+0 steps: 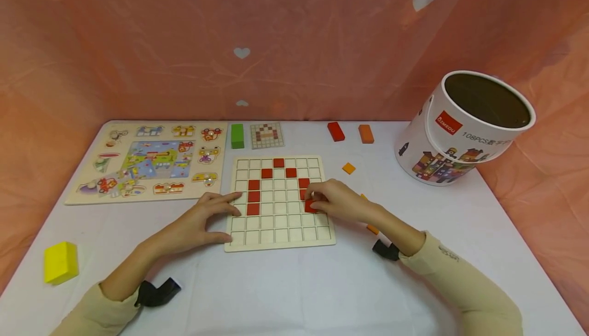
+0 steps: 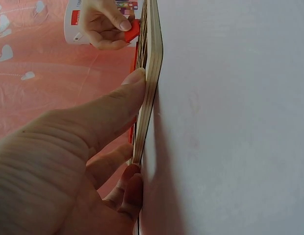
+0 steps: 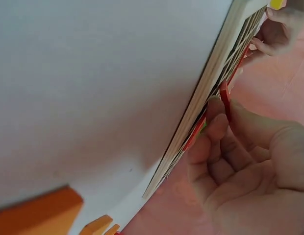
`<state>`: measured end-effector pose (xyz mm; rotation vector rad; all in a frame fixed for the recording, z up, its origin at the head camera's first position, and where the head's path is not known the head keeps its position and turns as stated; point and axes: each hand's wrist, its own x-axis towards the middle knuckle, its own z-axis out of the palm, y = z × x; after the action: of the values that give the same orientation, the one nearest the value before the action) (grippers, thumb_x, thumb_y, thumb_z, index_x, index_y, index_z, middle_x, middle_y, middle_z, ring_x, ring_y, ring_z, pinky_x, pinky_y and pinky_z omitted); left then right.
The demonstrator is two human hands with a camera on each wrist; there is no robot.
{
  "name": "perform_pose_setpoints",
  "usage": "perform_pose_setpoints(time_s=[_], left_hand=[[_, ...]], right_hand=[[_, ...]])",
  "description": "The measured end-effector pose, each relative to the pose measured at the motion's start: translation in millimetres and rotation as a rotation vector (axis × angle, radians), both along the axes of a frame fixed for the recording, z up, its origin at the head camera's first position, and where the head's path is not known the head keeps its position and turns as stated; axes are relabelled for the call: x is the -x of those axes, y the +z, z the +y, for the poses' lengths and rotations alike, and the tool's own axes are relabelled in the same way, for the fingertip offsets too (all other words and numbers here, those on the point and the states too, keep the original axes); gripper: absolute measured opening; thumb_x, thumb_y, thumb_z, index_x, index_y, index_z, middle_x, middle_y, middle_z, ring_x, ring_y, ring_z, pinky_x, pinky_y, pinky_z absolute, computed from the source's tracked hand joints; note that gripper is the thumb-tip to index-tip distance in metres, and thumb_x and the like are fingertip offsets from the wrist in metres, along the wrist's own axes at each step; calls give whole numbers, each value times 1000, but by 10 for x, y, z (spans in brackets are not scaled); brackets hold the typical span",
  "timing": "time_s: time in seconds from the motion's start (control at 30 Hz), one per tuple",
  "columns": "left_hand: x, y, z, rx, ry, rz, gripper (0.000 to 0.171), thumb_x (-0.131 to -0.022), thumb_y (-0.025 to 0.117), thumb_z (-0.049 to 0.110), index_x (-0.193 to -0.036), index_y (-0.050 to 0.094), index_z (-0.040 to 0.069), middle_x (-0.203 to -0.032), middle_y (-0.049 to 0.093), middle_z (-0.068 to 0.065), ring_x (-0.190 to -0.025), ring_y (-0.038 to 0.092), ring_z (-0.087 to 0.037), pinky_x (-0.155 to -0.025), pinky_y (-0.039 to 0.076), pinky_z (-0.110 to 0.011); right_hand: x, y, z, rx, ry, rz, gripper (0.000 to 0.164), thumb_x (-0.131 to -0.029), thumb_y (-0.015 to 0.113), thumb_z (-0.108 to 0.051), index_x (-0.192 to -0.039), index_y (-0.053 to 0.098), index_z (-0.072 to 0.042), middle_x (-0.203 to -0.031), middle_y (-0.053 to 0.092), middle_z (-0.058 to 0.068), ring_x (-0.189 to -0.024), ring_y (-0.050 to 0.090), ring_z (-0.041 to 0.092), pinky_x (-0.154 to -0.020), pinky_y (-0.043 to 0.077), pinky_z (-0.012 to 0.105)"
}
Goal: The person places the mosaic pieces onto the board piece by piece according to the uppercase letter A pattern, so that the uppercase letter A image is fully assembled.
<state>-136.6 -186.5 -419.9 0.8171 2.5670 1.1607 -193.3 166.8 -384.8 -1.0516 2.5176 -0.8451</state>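
A wooden grid board lies on the white table, with several red square tiles set in its cells in an arch-like outline. My left hand rests at the board's left edge, its thumb and fingers spread along the rim; the left wrist view shows the thumb touching that edge. Over the right part of the grid, my right hand pinches a red square tile between thumb and fingers. This tile stands tilted in the right wrist view. The right fingers partly hide the tiles beside them.
A vehicle puzzle board lies at the left, near a green block and a small pattern card. Red and orange blocks, a white bucket and orange tiles are right. A yellow block stands front left.
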Motion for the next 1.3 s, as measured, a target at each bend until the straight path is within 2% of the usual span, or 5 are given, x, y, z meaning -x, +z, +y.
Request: perform_pose_setpoints(time_s=[0.3, 0.5, 0.67, 0.93, 1.3], left_hand=[[1, -5, 7, 6, 4, 7, 41, -79, 85, 22, -116, 68, 21, -156, 41, -4, -122, 36, -16, -99, 36, -37], [-1, 0, 11, 10, 10, 0, 41, -79, 85, 22, -116, 68, 21, -156, 41, -4, -122, 36, -16, -99, 36, -38], [-3, 7, 15, 14, 9, 0, 41, -79, 85, 23, -116, 68, 21, -156, 40, -4, -122, 36, -17, -99, 36, -39], [-8, 21, 13, 21, 14, -3, 41, -79, 85, 23, -116, 68, 21, -156, 40, -5, -122, 37, -18, -99, 36, -42], [-5, 8, 14, 16, 12, -12, 40, -80, 85, 24, -117, 68, 22, -157, 39, -2, -123, 36, -17, -99, 37, -42]], right_hand=[[-192, 9, 19, -94, -73, 194, 14, -89, 74, -8, -102, 70, -5, -90, 64, -1, -82, 54, 14, -72, 48, 28], [-476, 14, 75, -341, -27, 391, 52, -93, 70, -38, -132, 62, -6, -140, 52, 14, -128, 45, 33, -97, 41, 50], [-652, -34, 136, -439, 50, 311, 77, -96, 56, -54, -155, 35, -8, -165, 21, 9, -151, 7, 37, -111, 14, 67], [-671, -58, 172, -366, 70, 218, 78, -98, 54, -53, -158, 26, -10, -166, 15, 5, -152, 5, 33, -113, 9, 65], [-541, 24, 876, 107, -264, -61, 47, -84, 77, -3, -127, 60, 1, -123, 60, 12, -112, 55, 30, -97, 46, 45]])
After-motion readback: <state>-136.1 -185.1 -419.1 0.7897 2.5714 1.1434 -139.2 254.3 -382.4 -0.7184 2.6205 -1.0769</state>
